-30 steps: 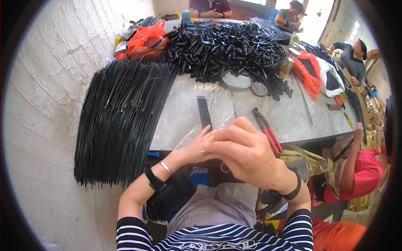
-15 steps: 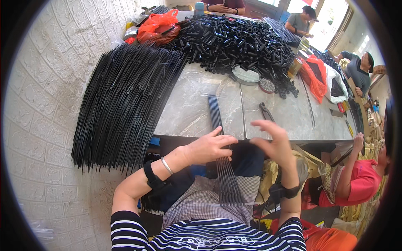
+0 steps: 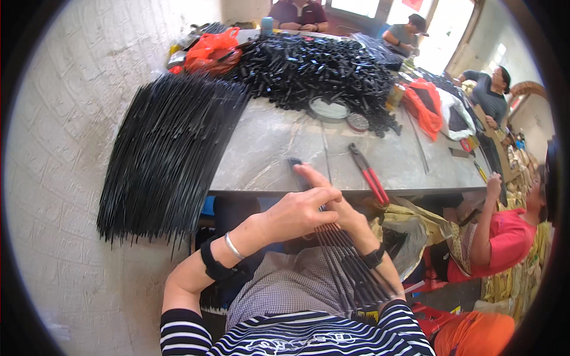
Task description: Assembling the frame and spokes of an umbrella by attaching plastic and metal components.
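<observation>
My left hand [image 3: 297, 215] is closed around a flat bundle of thin black rods [image 3: 338, 255], above my lap at the table's near edge. Toward my body the rods fan out, and their thicker lower ends lie over the checked cloth and by my right forearm. Their far tips show just beyond the fingers of my right hand [image 3: 349, 219]. That hand lies along the bundle, crossing beneath the left one, its fingers stretched out against the rods. Part of its palm and thumb is hidden by my left hand.
A thick stack of black rods [image 3: 172, 154] covers the table's left. Behind are a heap of small black tubular parts [image 3: 314, 65], a round tin [image 3: 329, 110] and orange bags [image 3: 214, 50]. Red-handled pliers [image 3: 361, 160] lie right. Several people sit around, one in red [image 3: 499, 243] close by.
My right hand has come in from the right and laid itself against the rods. The bundle's near ends have swung right and spread. The view has shifted, baring the pliers.
</observation>
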`<move>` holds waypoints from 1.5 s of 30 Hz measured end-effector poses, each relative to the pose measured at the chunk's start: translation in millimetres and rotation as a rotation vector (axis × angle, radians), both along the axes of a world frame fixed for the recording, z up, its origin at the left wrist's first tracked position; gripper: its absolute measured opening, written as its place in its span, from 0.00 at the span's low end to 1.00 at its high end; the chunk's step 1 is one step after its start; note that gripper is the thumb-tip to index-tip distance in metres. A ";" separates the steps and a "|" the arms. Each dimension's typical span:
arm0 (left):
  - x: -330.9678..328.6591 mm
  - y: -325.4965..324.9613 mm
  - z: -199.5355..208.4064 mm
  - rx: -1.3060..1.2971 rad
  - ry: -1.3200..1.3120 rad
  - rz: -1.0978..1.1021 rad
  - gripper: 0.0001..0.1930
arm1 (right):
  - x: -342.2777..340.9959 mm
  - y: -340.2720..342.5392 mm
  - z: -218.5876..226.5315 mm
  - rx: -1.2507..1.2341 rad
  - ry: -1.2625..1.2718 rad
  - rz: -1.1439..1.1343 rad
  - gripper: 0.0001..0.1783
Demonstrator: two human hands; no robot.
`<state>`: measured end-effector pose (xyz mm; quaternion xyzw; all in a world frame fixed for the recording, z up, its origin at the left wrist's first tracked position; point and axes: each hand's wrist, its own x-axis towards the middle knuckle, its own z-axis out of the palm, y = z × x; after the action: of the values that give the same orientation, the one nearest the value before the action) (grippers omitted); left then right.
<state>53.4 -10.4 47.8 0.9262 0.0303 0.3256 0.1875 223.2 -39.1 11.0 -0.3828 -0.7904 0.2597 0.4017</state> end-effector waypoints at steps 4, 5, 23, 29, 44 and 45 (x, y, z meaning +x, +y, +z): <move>-2.5 0.3 6.7 0.024 -0.047 0.059 0.11 | -7.7 -6.6 15.2 -0.308 0.384 0.152 0.42; -3.0 2.1 5.8 0.033 -0.058 0.061 0.16 | -12.3 -12.6 27.6 -0.278 0.338 0.088 0.40; 42.9 -24.8 -117.6 -2.230 -0.927 -0.319 0.53 | 27.4 -49.4 16.8 -0.151 0.059 0.190 0.10; 29.7 -50.1 -66.2 -2.279 -1.271 0.063 0.27 | 19.1 -69.9 24.0 -0.179 0.364 0.402 0.11; -81.7 -49.8 92.4 -0.541 -1.174 0.563 0.21 | -91.5 -97.1 13.2 0.068 0.565 -0.126 0.08; -83.5 -50.0 87.2 -0.546 -1.061 0.395 0.20 | -80.6 -85.6 16.5 0.302 0.446 -0.220 0.12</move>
<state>-30.1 -60.4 135.0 0.5343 0.1859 0.7498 0.3433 142.7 -124.7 27.4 -0.3353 -0.6660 0.1718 0.6438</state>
